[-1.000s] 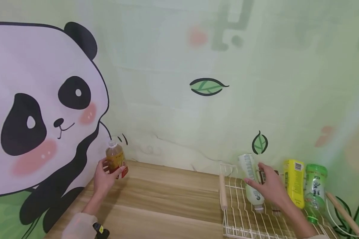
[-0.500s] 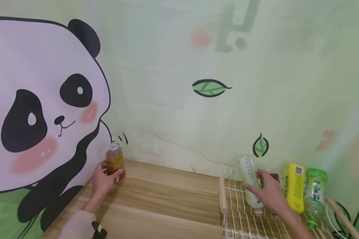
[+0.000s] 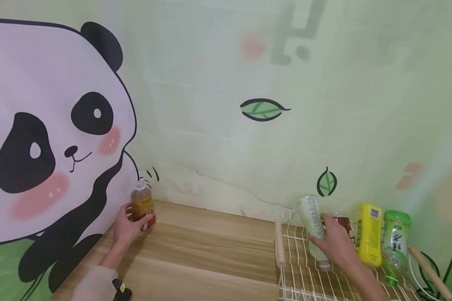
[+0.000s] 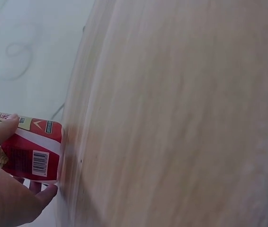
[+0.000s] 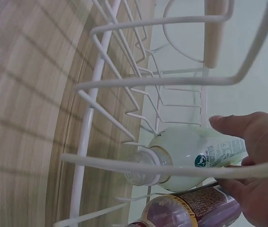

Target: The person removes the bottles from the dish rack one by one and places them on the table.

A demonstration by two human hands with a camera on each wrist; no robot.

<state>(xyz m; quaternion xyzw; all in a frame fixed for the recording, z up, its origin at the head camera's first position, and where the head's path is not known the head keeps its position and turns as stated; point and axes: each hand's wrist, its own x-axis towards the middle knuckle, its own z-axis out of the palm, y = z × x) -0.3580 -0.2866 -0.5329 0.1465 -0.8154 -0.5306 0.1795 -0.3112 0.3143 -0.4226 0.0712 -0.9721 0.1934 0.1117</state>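
Note:
My left hand (image 3: 128,228) grips a drink bottle (image 3: 141,200) with a clear cap and a red and yellow label. It stands upright at the table's back left, its base right at the wood in the left wrist view. My right hand (image 3: 337,240) holds a pale green bottle (image 3: 312,225), thumb on one side and fingers on the other. That bottle leans cap-down in a white wire rack (image 3: 295,255). In the right wrist view a bottle with a dark brown label (image 5: 209,205) lies close beside it, below the fingers.
A yellow bottle (image 3: 369,234) and a green-labelled bottle (image 3: 395,238) also lean cap-down in the rack. Wooden handles (image 3: 280,244) stand at the rack's sides. Behind the wooden table (image 3: 211,246) is a green wall with a panda picture (image 3: 98,167).
My left hand has lowered its bottle from a slight tilt to upright on the table. My right hand has moved down and closed in around the pale green bottle.

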